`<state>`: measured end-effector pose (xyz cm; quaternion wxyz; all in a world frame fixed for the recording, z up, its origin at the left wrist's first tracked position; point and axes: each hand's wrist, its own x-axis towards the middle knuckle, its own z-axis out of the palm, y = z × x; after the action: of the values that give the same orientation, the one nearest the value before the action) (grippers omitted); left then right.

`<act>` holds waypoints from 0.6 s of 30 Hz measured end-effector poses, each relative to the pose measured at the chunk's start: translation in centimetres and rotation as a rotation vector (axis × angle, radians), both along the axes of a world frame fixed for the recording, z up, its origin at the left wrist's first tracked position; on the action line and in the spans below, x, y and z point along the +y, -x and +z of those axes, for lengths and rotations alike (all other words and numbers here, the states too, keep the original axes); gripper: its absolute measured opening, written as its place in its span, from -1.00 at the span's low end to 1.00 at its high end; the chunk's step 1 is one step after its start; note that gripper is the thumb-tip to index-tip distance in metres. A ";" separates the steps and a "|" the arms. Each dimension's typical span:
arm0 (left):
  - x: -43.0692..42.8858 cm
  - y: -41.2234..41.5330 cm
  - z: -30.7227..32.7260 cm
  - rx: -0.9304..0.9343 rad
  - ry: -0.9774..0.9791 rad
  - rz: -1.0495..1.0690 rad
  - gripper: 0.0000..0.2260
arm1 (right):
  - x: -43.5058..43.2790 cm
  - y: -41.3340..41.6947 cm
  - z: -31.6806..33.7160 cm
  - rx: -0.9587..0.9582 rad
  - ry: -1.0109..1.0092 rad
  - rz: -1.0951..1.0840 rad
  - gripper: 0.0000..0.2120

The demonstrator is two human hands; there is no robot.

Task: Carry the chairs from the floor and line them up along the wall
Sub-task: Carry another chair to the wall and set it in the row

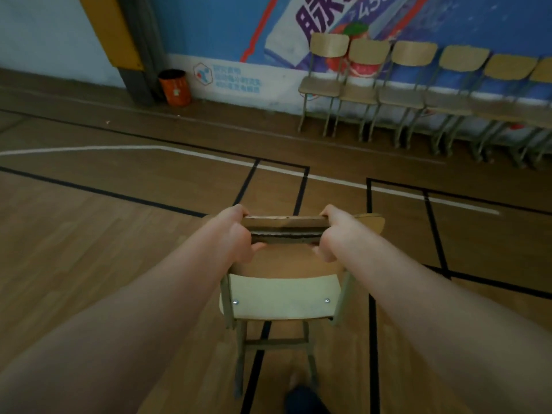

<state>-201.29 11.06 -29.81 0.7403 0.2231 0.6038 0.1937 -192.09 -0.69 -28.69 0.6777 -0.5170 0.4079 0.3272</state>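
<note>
floorboards (119,264) of pale varnished wood run under everything, and a dark shoe (301,400) shows at the bottom edge, just behind the held chair (280,297). that chair sits straight ahead between both bare forearms. its light wooden backrest faces the camera, fixed with two metal screws, and its thin legs and a crossbar hang blurred below (whether the feet touch the boards cannot be told).

just beyond the backrest, the left hand (236,234) and the right hand (334,234) each clamp one end of a wooden board seen edge-on. fingers curl over its top and thumbs tuck underneath, with the hands apart by the board's width. it looks like the seat's far edge, though that is not certain. a rounded pale corner sticks out just right of the right hand.

past the held chair, black court lines (300,186) form boxes on the boards, and a white line (328,176) crosses behind them. farther off, up and right of the held chair, a row of chairs (415,85) stands side by side with backs to the wall (209,31). six show, the last cut by the frame. the wall is blue with large printed characters. up and left of the held chair, an orange bin (176,88) stands at the wall's foot, beside a yellow-and-grey post (119,34).
</note>
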 end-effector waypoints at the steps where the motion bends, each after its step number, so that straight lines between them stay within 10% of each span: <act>1: 1.2 -1.6 0.5 -0.022 0.074 0.023 -0.77 | 1.6 -1.6 0.0 0.012 -0.044 0.028 -0.71; 18: 22.9 -21.4 1.0 0.043 0.239 0.087 -0.76 | 24.7 -23.5 -0.4 0.023 0.004 0.306 -0.84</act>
<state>-179.94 33.94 -28.78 0.7395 0.1111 0.6473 0.1477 -168.58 24.00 -29.05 0.6142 -0.5706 0.3328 0.4317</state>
